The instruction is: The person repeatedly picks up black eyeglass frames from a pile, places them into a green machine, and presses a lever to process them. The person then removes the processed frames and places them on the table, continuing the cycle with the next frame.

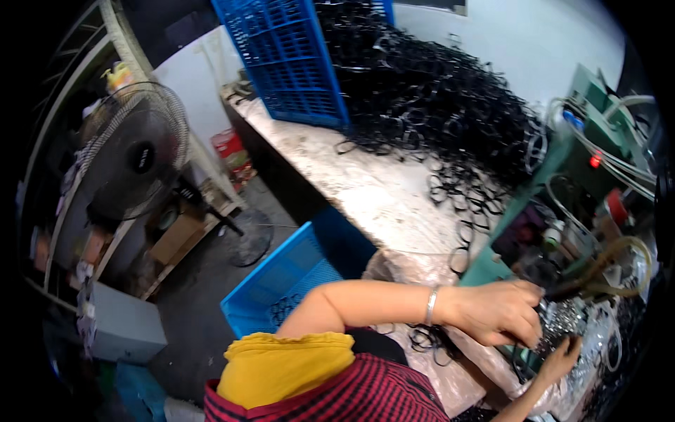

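Note:
My left hand (pixel 499 309), with a silver bangle on the wrist, reaches across to the green machine (pixel 562 162) at the right. Its fingers are curled down at the machine's work spot, and a thin black ring (pixel 518 354) hangs under them. My right hand (pixel 559 360) comes up from the lower edge just below and right of the left hand. Its fingertips touch the shiny metal part (pixel 562 320) of the machine. Whether the right hand holds anything is hidden. A few loose black rings (pixel 429 341) lie by my left wrist.
A big heap of black rings (pixel 436 91) covers the back of the worn bench (pixel 365 190), against an upright blue crate (pixel 288 56). Another blue crate (pixel 288 271) sits on the floor at my left. A standing fan (pixel 137 158) and shelves are far left. Hoses (pixel 619 264) loop off the machine.

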### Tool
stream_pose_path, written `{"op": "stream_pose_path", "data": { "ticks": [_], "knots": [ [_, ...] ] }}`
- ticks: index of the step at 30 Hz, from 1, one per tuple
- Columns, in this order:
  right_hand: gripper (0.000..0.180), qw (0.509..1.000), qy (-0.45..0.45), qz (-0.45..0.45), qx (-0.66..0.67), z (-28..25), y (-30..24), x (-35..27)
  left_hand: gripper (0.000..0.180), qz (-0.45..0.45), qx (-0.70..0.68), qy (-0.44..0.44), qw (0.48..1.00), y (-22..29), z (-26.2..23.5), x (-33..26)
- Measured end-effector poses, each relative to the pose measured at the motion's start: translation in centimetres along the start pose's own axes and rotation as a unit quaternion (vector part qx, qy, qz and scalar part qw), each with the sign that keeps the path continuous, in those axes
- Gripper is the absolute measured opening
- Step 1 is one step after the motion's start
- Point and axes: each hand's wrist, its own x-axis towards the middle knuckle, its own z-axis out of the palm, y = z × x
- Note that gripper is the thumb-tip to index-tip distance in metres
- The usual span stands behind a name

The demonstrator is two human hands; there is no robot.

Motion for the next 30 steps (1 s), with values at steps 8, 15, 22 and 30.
{"op": "stream_pose_path", "data": {
  "ticks": [8,15,22,30],
  "knots": [
    [0.033,0.991,-0.046,0.0,0.128,0.3,3.5,1.3,0.029,-0.007,-0.44,0.066,0.896,7.8,5.7,4.7],
    [0.033,0.976,-0.055,0.059,0.201,-1.6,-7.0,0.2,0.025,-0.144,-0.445,0.006,0.884,8.1,4.2,2.1],
    [0.027,0.95,-0.039,0.114,0.29,-0.2,-6.0,-0.9,0.023,-0.224,-0.472,-0.029,0.852,7.8,3.7,0.1],
    [0.014,0.987,0.036,0.074,0.138,-6.7,-6.2,-6.7,0.024,-0.53,-0.125,0.112,0.831,1.4,-6.7,-6.3]
  ]
}}
